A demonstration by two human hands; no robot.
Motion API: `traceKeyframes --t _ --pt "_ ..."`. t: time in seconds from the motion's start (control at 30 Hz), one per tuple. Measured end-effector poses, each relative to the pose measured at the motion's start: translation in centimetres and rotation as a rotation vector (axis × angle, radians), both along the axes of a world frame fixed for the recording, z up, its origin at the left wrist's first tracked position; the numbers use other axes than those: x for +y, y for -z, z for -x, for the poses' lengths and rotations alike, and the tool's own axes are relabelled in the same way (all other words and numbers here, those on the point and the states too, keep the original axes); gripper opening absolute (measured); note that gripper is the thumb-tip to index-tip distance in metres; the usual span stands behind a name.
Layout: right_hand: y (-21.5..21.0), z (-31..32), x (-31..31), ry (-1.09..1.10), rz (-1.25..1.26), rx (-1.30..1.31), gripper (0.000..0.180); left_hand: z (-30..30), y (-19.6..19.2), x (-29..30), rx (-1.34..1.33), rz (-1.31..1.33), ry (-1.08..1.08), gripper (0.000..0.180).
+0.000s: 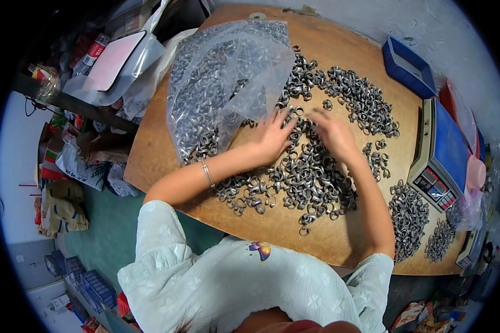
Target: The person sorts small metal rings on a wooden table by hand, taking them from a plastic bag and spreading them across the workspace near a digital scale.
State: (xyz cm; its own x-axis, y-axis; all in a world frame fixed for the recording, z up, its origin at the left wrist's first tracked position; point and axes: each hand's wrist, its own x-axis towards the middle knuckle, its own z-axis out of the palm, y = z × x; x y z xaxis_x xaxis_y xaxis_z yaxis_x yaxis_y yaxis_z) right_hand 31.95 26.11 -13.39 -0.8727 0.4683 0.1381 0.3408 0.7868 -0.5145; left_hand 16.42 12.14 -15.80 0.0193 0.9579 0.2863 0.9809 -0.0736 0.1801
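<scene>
A heap of grey metal rings (316,172) spreads over the middle of the brown wooden table (161,133). My left hand (272,136) lies over the rings at the heap's upper left, its fingers apart, beside a clear plastic bag (228,72) full of similar rings. Across from it, my right hand (334,133) is above the heap's upper right, fingers pointing left. Motion smears those fingertips, so whether they pinch a ring does not show. A few rings sit between the two hands.
More ring piles lie at the far right (361,100) and near right (408,219). A blue plastic tray (410,66) and a digital scale with a blue platform (441,155) stand along the right side. Left of the table, a shelf holds a pink board (115,61).
</scene>
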Motion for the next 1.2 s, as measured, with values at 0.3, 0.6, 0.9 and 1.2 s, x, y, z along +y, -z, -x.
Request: traceKeyframes --t 0.3,0.6,0.9,1.2 --pt "-0.5 1.7 0.8 0.194 0.138 -0.037 0.022 0.7 -1.1 -4.8 -0.336 0.264 0.17 0.024" --pt "3.2 3.8 2.6 0.154 0.098 0.118 0.016 1.3 -2.9 -4.0 -0.343 0.153 0.093 0.025" --pt "0.4 -7.1 9.3 0.508 1.615 1.136 0.035 -3.3 1.3 4.4 -0.147 0.282 0.048 0.058" --pt "2.6 -6.1 10.3 0.583 -0.236 0.078 0.036 -3.4 -1.8 -0.3 -0.103 0.183 0.524 0.036"
